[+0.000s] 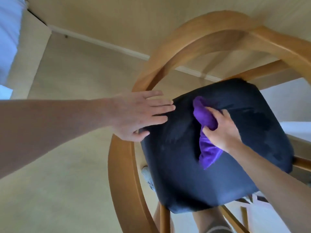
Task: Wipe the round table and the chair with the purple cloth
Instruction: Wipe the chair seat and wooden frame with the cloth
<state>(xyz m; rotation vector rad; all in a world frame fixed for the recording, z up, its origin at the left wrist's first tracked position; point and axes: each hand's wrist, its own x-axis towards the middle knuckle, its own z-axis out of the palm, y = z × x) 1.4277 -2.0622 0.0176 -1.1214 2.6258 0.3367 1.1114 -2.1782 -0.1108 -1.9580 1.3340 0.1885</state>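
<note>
A wooden chair with a curved frame (121, 165) and a dark navy padded seat (185, 174) fills the right half of the head view. My right hand (222, 132) is shut on the bunched purple cloth (204, 118), pressing it onto the middle of the seat, with a loose end trailing toward me. My left hand (139, 115) lies flat with fingers spread on the seat's left edge, thumb under the rim. The round table is not in view.
Beige carpet (67, 148) covers the floor to the left. A white skirting board (101, 44) runs along the far wall. A shoe (148, 177) and my legs show beneath the chair frame.
</note>
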